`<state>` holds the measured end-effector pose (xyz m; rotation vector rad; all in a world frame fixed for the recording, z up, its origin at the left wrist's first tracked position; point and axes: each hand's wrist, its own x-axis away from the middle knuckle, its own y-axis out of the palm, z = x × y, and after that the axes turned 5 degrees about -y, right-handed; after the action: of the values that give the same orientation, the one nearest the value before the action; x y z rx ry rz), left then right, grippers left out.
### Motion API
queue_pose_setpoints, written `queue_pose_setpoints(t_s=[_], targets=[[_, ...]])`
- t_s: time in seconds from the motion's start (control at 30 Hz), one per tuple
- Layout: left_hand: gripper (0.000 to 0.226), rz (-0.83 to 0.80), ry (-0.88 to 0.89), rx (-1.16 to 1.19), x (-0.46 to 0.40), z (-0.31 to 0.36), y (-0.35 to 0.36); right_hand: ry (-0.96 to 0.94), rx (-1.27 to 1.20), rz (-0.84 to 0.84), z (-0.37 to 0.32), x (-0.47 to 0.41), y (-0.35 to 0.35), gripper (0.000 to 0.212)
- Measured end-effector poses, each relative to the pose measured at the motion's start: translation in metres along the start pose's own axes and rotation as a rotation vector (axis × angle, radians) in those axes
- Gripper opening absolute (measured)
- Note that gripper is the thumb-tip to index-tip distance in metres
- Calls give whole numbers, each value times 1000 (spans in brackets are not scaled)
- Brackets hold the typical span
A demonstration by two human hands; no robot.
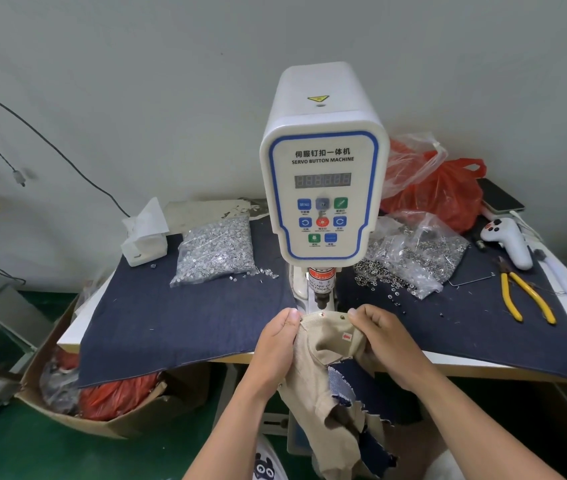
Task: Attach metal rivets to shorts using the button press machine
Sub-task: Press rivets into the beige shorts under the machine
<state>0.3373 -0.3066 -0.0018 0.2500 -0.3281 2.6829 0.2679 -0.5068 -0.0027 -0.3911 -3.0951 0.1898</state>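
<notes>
1. One servo button machine [323,188] stands mid-table, toward the rear edge.
2. Beige shorts [330,341] lie at the front edge under its punch, hanging off.
3. Left hand [277,344] and right hand [379,336] pinch the cloth's corners.
4. Two rivets [342,317] show along the hem.

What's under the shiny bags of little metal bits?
A dark blue denim cloth lies under both clear plastic bags of metal rivets, on the white table. The tabletop beneath stays covered.
</notes>
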Motion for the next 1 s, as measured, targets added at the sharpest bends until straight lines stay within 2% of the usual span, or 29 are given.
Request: queue_pose_setpoints(t_s=[0.1,0.2,0.27,0.33,0.4,0.53,0.6,0.63,0.73,0.8,0.9,1.0], targets=[[44,-32,20,48,5,7,-1,16,-79,-61,-7,3,-1,40],[57,-116,51,56,13,16,-5,34,-156,-169,-13,9,-4,37],[57,-189,114,-121,21,21,-8,-3,-79,-228,-19,15,-5,28],[41,-209,203,-376,26,26,-8,-80,72,-285,-26,18,-2,23],[30,-221,247,-475,31,31,-9,-132,176,-315,-32,19,2,24],[35,-370,129,-203,45,37,-17,-139,293,-409,-44,19,-1,25],[32,-296,77,-74,50,36,-22,-148,367,-384,-44,16,-4,19],[33,-208,38,14,51,36,-25,-157,405,-306,-42,11,-7,17],[33,198,-107,191,42,42,-40,-188,774,120,-33,-14,-30,17],[35,357,-121,83,30,47,-55,-101,989,247,-26,-33,-50,19],[41,417,-42,-128,0,53,-73,17,1171,268,-15,-52,-57,19],[9,542,-73,-376,-40,47,-84,28,1232,336,-6,-57,-50,26]])
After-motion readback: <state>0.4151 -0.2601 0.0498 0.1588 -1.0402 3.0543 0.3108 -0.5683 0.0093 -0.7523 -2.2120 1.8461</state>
